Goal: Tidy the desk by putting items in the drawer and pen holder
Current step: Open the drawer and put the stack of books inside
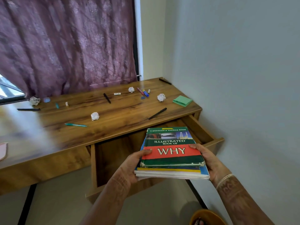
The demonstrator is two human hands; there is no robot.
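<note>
A stack of books, topped by a green and red one titled "Illustrated Book of Why", hangs over the open wooden drawer of the desk. My left hand grips the stack's left edge, thumb on the cover. My right hand grips its right edge the same way. On the desktop lie a teal pen, black pens, a cluster of markers and green sticky notes.
Crumpled paper balls dot the desk, along with erasers and a short teal marker. A purple curtain hangs behind. The wall stands close on the right. An orange bin sits on the floor.
</note>
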